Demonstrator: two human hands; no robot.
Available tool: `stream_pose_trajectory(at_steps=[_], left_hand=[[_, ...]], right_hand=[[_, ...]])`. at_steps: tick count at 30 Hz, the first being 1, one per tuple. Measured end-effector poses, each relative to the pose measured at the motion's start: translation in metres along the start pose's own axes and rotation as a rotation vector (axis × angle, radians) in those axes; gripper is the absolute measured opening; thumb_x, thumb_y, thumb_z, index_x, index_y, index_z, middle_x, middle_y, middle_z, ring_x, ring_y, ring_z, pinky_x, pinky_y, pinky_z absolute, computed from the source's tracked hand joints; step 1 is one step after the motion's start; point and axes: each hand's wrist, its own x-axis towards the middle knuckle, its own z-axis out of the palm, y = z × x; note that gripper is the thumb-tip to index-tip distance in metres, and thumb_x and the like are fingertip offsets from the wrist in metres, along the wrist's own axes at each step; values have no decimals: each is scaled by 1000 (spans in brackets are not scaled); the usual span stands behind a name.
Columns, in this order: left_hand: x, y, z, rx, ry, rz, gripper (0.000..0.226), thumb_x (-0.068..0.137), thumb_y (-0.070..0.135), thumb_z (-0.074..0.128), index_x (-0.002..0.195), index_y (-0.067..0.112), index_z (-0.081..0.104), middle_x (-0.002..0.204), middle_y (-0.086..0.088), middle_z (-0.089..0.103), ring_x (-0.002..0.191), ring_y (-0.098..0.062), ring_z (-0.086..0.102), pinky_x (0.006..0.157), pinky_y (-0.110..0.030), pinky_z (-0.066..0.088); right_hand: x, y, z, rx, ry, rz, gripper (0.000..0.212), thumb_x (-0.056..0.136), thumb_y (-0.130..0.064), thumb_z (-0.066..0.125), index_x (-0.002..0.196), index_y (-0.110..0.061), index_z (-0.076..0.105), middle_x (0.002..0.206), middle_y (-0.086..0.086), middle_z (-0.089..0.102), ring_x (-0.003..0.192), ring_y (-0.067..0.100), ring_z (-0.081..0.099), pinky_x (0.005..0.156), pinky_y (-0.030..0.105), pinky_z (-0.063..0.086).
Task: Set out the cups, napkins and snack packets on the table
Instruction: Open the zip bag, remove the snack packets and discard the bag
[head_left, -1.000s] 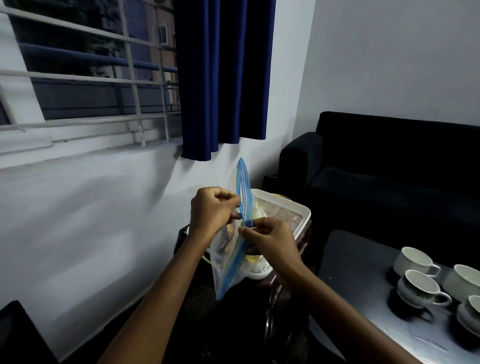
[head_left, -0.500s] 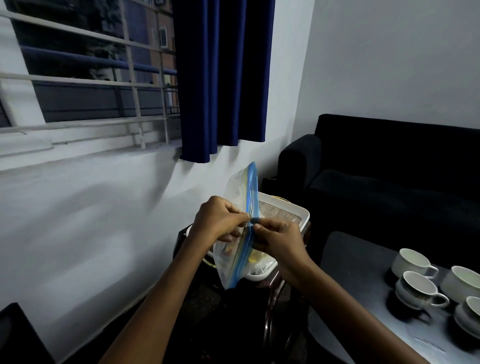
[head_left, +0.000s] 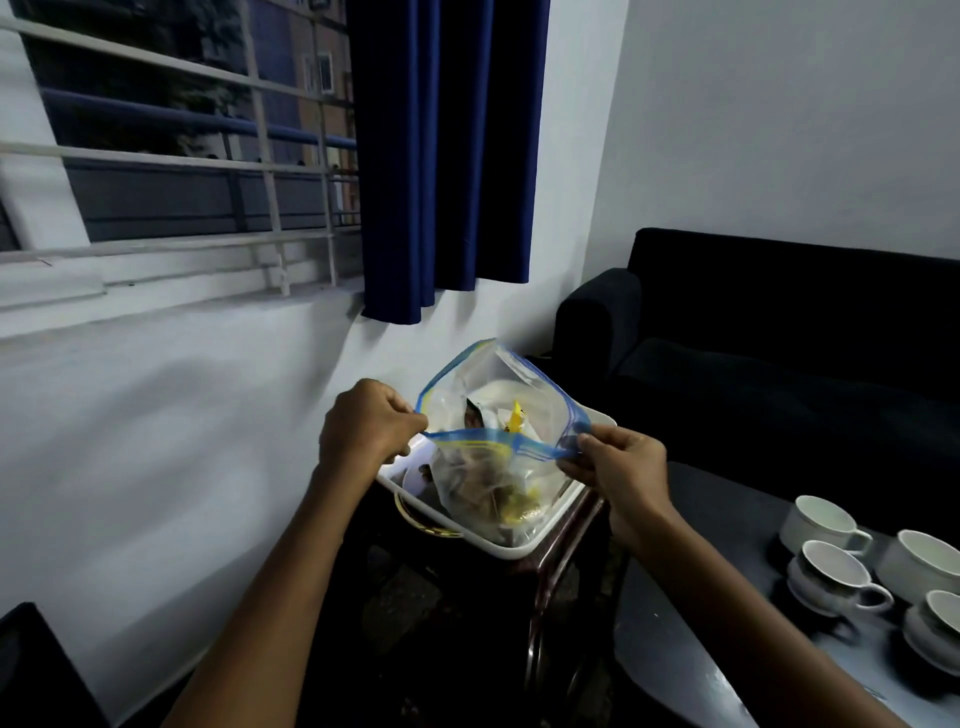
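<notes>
A clear zip bag (head_left: 493, 467) with a blue seal hangs over a white tray (head_left: 524, 548) on a small dark stand. Its mouth is pulled wide apart, and snack packets (head_left: 511, 421) in yellow, white and brown show inside. My left hand (head_left: 366, 426) pinches the left end of the blue seal. My right hand (head_left: 621, 470) pinches the right end. Several white cups (head_left: 831, 571) stand on saucers on the dark table (head_left: 670, 639) at the lower right.
A black sofa (head_left: 779, 364) stands behind the table against the white wall. A blue curtain (head_left: 447, 156) hangs beside a barred window (head_left: 171, 140) on the left. A dark object (head_left: 31, 670) fills the lower left corner.
The bag's seal was closed and held edge-on between both hands. Now my hands have moved apart and the mouth is pulled wide, showing the packets inside.
</notes>
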Motion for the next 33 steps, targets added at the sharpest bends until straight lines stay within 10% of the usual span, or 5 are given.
stream_pose_trajectory(at_steps=[10,18,24,33], left_hand=[[-3,6,-3,-40,-241,-20,4,75,15,68,76,11,68,76,-5,74,57,-13,70,56,-28,57],[-8,14,2,-58,-302,45,8,79,13,67,71,13,64,74,-6,72,53,-8,68,45,-20,49],[-7,14,0,-41,-292,47,11,81,18,69,71,14,65,79,-7,74,56,-9,68,45,-20,48],[-7,11,1,28,-235,23,13,72,22,70,62,18,63,77,-7,74,70,-18,73,57,-27,53]], right_hand=[[3,4,-8,-199,-19,-81,17,83,3,61,99,1,66,77,9,67,67,20,66,56,25,56],[-23,-24,39,-684,-123,-698,20,83,-2,60,99,-11,69,89,3,67,77,13,61,69,26,51],[-9,-10,79,-1176,-412,-555,28,85,-7,51,109,-4,64,109,19,66,97,36,62,79,39,53],[4,15,71,-1495,-350,-626,17,84,-10,56,96,3,60,102,26,63,94,42,60,63,35,33]])
